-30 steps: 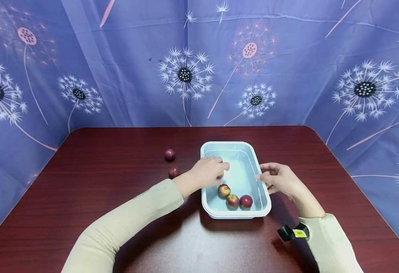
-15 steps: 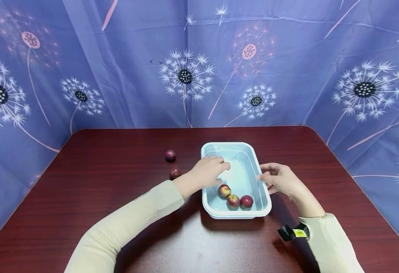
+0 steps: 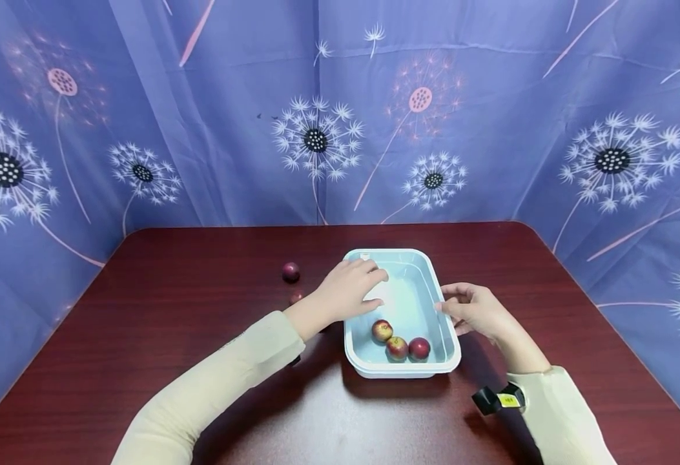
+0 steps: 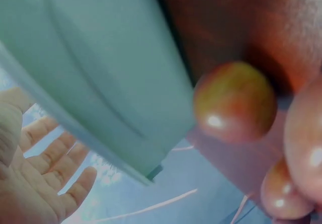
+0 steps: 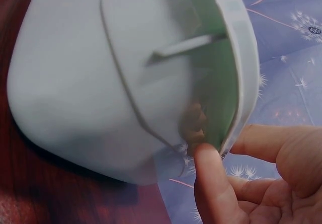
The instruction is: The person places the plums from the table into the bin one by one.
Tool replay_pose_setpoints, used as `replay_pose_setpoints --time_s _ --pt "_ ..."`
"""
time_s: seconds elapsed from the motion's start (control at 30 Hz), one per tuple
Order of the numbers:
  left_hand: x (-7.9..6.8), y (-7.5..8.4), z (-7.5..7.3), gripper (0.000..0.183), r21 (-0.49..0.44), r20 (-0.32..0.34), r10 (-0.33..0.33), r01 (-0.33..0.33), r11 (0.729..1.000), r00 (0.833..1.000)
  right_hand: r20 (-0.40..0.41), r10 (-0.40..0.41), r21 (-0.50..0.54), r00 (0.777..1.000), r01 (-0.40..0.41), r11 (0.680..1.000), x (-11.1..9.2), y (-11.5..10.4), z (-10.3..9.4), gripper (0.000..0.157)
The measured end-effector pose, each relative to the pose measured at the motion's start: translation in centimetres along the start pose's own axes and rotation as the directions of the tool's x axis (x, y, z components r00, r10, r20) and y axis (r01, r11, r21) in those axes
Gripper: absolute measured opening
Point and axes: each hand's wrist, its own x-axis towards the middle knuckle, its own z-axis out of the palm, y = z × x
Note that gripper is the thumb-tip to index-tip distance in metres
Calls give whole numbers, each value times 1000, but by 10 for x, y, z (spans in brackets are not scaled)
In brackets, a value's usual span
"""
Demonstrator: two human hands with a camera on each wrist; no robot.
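A pale blue plastic basin (image 3: pixel 402 371) stands on the table, with several small red-and-yellow round fruits, perhaps plums, involved. Three fruits (image 3: pixel 396 347) lie inside at its near end. Over the basin's left rim reaches my left hand (image 3: pixel 348 287), thumb and fingers spread apart; part of the basin floor under it is hidden. In the left wrist view, the hand (image 4: pixel 45 178) shows relaxed fingers and no fruit. My right hand (image 3: pixel 476 310) pinches the right rim, thumb inside and fingers outside. The right wrist view shows its thumb (image 5: pixel 214 183) against the basin wall (image 5: pixel 65 78).
Left of the basin, a dark red fruit (image 3: pixel 290 272) sits on the brown table (image 3: pixel 200 271). Another fruit (image 3: pixel 296 296) is partly hidden behind the left forearm. A blue curtain with dandelion prints (image 3: pixel 229 129) hangs behind the table.
My left hand's thumb has spread away from its fingers, and the hand has shifted slightly left. A fruit glimpsed under it is out of sight. The right hand keeps its hold on the rim.
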Motion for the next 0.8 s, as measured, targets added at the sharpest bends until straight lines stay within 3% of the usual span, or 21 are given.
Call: replay_pose_setpoints --time_s 0.43,0.8 --pt "-18 -12 -15 34 13 -135 -14 16 1000 991 -5 -4 5 1000 4 1000 -1 2 1 52" --pt "-40 -21 -16 34 6 -119 -77 79 997 990 1 -12 11 1000 12 1000 -1 1 1 52"
